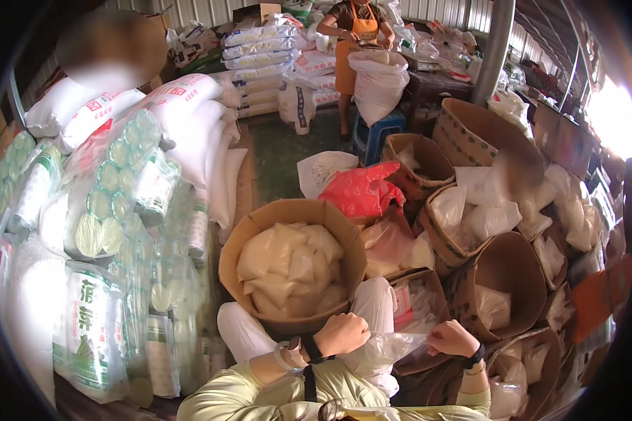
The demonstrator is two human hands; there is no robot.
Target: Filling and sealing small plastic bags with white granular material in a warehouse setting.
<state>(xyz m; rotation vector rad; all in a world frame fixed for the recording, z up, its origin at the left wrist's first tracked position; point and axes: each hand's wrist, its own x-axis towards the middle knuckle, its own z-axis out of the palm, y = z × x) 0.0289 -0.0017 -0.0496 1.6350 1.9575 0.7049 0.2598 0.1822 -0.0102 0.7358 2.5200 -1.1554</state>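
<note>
Over my lap, a see-through plastic bag (395,345) is stretched sideways between my two hands. My left hand (343,333), closed in a fist, grips its left end. The other end is pinched in my right hand (454,339), whose fingers are also closed. What the bag holds, if anything, is hard to make out. Between my knees stands a round cardboard box (354,256) with several filled, pale plastic bags (291,266) piled inside. My left hand is just beyond its near right rim.
Cardboard bins (519,259) holding plastic bags crowd the right side. A red plastic bag (364,191) lies beyond the box. Wrapped packs (91,316) and white sacks (182,105) are stacked at left. Farther off, a person in an orange apron (364,31) handles an open sack (379,88).
</note>
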